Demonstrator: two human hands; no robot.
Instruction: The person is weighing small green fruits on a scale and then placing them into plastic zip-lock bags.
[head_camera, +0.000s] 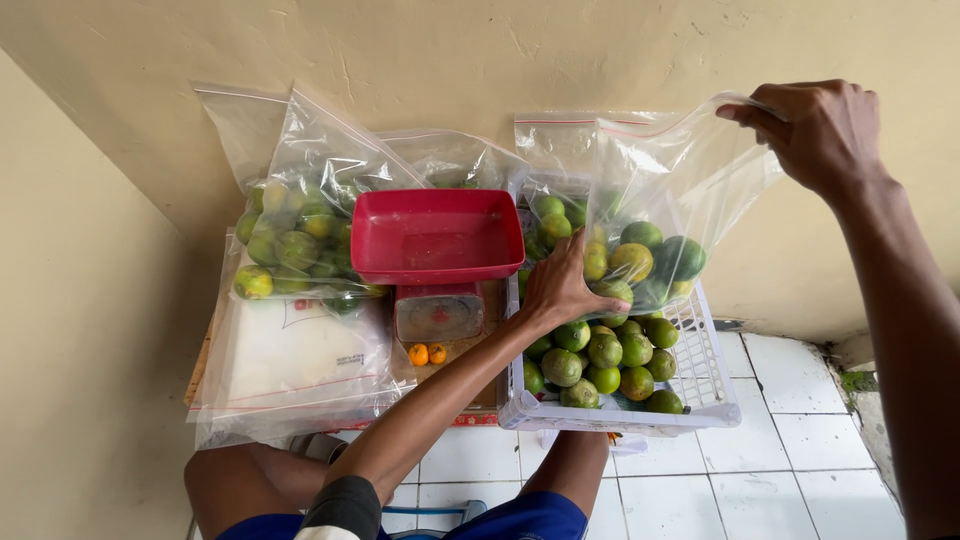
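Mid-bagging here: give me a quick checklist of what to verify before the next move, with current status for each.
1. Right hand pinches the top edge of the clear zip bag: ok.
2. Left hand supports the bag's lower side by the fruit: ok.
3. Bag mouth open: cannot tell.
4. Green citrus fruits sit at the bag's bottom, none spilling: ok.
5. White crate beneath the bag holds loose fruit: ok.
6. Red scale tray empty: ok.
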